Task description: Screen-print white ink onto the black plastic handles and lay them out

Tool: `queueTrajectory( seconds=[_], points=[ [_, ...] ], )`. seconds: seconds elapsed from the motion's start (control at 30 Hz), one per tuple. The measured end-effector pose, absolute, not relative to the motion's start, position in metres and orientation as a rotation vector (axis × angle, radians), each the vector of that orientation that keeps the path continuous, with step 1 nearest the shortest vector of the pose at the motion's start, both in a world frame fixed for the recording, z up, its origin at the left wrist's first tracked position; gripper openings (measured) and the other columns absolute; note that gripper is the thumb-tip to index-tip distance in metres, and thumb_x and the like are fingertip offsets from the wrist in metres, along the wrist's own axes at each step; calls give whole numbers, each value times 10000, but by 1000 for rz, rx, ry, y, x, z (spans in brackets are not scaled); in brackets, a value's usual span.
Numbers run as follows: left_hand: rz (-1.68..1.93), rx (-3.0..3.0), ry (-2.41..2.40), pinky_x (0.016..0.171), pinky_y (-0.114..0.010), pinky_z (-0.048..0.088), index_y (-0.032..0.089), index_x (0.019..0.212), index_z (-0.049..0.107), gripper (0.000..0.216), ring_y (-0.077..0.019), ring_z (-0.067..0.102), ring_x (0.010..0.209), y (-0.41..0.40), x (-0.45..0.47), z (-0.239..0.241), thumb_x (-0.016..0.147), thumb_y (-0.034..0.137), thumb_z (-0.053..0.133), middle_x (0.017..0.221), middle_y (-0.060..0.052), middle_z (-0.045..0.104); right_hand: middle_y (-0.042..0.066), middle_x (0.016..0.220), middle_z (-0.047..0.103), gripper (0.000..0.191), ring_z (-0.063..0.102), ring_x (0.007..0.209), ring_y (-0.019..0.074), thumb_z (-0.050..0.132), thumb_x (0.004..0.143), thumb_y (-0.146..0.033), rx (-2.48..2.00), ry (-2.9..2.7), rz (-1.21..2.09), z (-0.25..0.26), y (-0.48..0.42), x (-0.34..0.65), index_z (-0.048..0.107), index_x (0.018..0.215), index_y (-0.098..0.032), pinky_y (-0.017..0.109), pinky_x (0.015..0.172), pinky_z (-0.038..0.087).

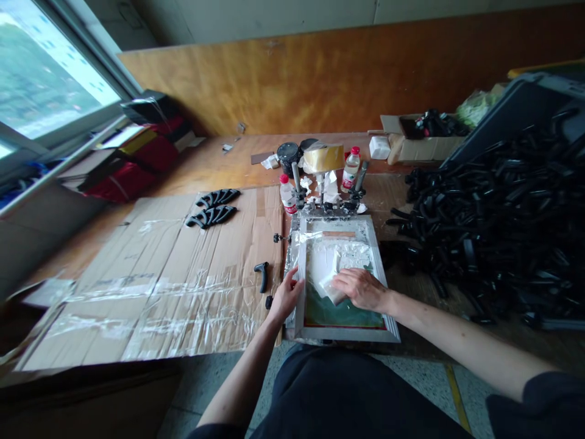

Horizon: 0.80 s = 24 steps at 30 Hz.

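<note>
A screen printing frame point(299, 317) with a metal rim and a green mesh lies in front of me, white paste spread over its upper part. My left hand point(287, 294) grips the frame's left edge, fingers curled at the rim. Over the mesh, my right hand point(363, 289) is closed on a white-smeared squeegee point(333, 286) that lies against the paste; my fingers partly hide it. Left of the frame, a single black curved handle point(262, 277) rests on the cardboard. Further back lie two rows of similar black handles point(212, 207).
A clamp stand point(326, 207) holds the frame's far side, with two red-capped bottles point(287, 194) and black tubs point(289, 157) around it. A large heap of black handles point(475, 225) fills the right. Flattened cardboard point(173, 274) covers the left. A box point(425, 146) stands behind.
</note>
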<state>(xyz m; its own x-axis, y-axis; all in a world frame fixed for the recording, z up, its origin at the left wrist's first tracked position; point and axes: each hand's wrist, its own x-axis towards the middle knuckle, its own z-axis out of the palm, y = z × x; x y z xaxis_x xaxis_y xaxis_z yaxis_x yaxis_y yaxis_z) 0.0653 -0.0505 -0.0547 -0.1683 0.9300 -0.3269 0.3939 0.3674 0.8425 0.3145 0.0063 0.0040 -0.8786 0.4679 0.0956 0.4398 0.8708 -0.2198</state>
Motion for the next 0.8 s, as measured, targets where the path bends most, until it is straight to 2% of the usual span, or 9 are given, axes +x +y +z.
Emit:
queueTrajectory(
  seconds=[0.07, 0.17, 0.33, 0.5, 0.53, 0.63, 0.7, 0.8],
  points=[
    [770, 1167, 1744, 556, -229, 410, 213, 1334, 536, 567, -128, 548, 602, -51, 66, -54, 836, 485, 548, 707, 13, 597, 26, 803, 647, 190, 569, 800, 184, 547, 753, -40, -616, -2938, 358, 11, 10, 320, 635, 830, -190, 283, 699, 403],
    [792, 1154, 1745, 548, -225, 402, 204, 1332, 535, 581, -123, 535, 591, -52, 67, -52, 831, 498, 546, 709, 14, 591, 8, 769, 651, 183, 575, 782, 178, 566, 743, -48, -735, -2861, 378, 13, 18, 315, 640, 799, -205, 272, 670, 400],
    [844, 1108, 1719, 522, -214, 379, 205, 1322, 543, 608, -114, 512, 560, -53, 69, -48, 803, 519, 572, 684, 26, 571, 74, 977, 694, 289, 611, 861, 195, 492, 815, -43, -776, -2748, 251, -8, -2, 310, 671, 1003, -169, 291, 714, 441],
    [875, 1046, 1683, 485, -203, 343, 202, 1316, 546, 628, -98, 472, 510, -53, 70, -40, 778, 521, 603, 647, 39, 546, 8, 926, 711, 215, 644, 824, 173, 594, 850, -186, -929, -2665, 482, 6, 5, 307, 686, 1030, -260, 264, 715, 464],
    [876, 1038, 1665, 477, -200, 334, 207, 1331, 532, 644, -92, 457, 498, -53, 70, -35, 776, 524, 609, 640, 44, 537, 2, 962, 715, 251, 649, 833, 174, 622, 849, -223, -1012, -2608, 481, 14, 16, 301, 672, 1089, -278, 263, 714, 467],
    [900, 1004, 1575, 452, -195, 302, 240, 1387, 472, 698, -79, 408, 466, -54, 66, -15, 779, 549, 616, 630, 57, 522, 6, 1112, 701, 531, 654, 868, 185, 685, 824, -290, -1219, -2447, 405, 39, 58, 290, 533, 1331, -331, 267, 713, 473],
    [963, 948, 1510, 446, -199, 296, 236, 1343, 519, 659, -83, 409, 471, -54, 64, 4, 792, 590, 590, 627, 50, 523, 10, 1045, 717, 594, 650, 787, 178, 667, 838, -339, -1328, -2346, 359, 54, 86, 300, 467, 1397, -331, 270, 683, 469],
    [1108, 850, 1432, 463, -216, 348, 190, 1127, 647, 579, -104, 474, 511, -44, 65, 37, 815, 659, 512, 655, 12, 562, 19, 822, 710, 459, 622, 667, 160, 539, 906, -394, -1493, -2040, 333, 63, 117, 348, 538, 1335, -232, 269, 658, 460]
  ],
)
